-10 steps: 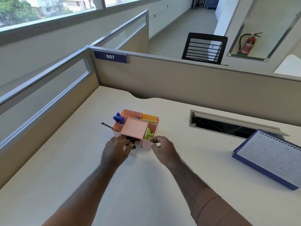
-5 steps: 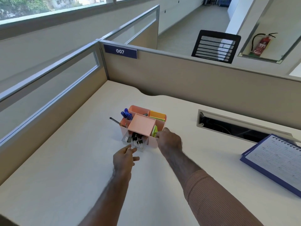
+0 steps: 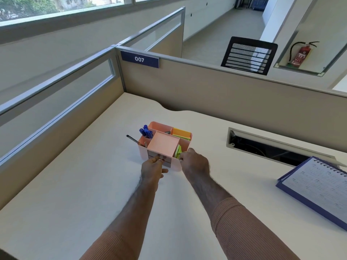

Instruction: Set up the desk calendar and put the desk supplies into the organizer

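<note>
Fingertips of the left hand (image 3: pixel 152 168) were bunched against the small drawer (image 3: pixel 161 158) in the front of the pink organizer (image 3: pixel 163 144), apparently pinching its handle, though the contact was hidden. Right hand (image 3: pixel 194 163) curled round the organizer's front right corner, beside green sticky notes (image 3: pixel 178 152). Blue pens (image 3: pixel 145 131) stood in a rear compartment. Desk calendar (image 3: pixel 317 186) lay well apart on the desk (image 3: pixel 75 184), at right.

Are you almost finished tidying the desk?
Nearly. Blue pens and sticky notes already sit in the pink organizer. The left hand is at its small front drawer, which looks pushed in, while the right hand steadies the corner. The calendar stands on the desk, apparently set up.
</note>
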A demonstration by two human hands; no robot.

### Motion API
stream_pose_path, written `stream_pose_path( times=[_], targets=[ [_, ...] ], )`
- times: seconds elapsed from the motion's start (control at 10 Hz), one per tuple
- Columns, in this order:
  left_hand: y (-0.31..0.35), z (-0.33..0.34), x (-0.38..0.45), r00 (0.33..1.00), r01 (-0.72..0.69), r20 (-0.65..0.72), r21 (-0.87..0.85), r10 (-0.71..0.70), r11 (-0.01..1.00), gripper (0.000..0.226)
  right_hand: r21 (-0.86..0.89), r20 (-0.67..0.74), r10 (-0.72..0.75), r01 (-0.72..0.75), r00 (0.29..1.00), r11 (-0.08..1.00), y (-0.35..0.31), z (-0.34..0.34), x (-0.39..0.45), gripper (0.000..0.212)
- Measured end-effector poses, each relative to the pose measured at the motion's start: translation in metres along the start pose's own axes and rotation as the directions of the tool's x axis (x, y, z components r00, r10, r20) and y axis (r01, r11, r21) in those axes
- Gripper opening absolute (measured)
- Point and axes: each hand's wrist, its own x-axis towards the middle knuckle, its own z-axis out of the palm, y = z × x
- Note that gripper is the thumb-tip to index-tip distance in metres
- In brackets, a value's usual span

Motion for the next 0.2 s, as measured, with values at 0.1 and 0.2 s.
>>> stream_pose_path(
  times=[0.1,0.2],
  targets=[
    [0.0004,0.0012,0.0053,1.000,-0.005,-0.007,0.044,0.005,0.999,0.031,0.026,-0.006,-0.001,0.001,1.000,1.000,0.0000,-0.0006,-0.0006,0.041],
    [-0.0052,-0.0003,0.0010,1.000,-0.024,-0.016,0.144,0.026,0.989,0.032,0.118,-0.115,-0.038,0.052,0.993,0.992,0.0051,0.0076,-0.0067,0.036]
  ],
)
